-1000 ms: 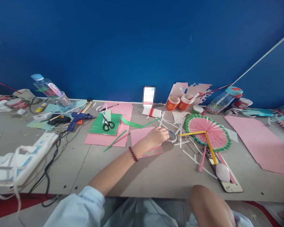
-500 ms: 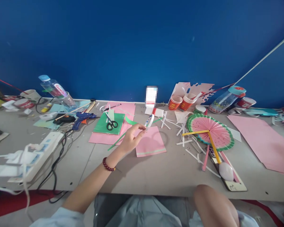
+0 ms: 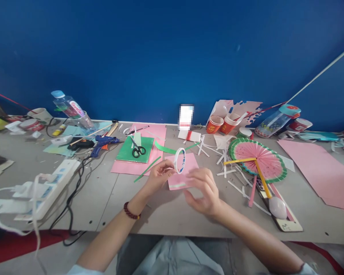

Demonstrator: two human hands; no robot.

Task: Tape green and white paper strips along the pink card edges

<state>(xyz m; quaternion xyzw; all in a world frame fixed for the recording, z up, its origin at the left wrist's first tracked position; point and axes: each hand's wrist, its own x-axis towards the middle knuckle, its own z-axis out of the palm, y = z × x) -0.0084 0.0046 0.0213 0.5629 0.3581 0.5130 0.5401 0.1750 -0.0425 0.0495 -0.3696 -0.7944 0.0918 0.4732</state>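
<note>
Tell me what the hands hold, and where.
The left hand holds the white tape roll by its lower-left rim; the right hand holds nothing visible.

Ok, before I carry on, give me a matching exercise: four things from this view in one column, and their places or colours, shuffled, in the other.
1. Tape roll
2. Scissors
3. Glue gun
4. Paper fan

A. Pink with a green rim
B. Lying on the green stack
C. Held up in the left hand
D. Blue, lying left of the green stack

Pairs: 1-C, 2-B, 3-D, 4-A
</note>
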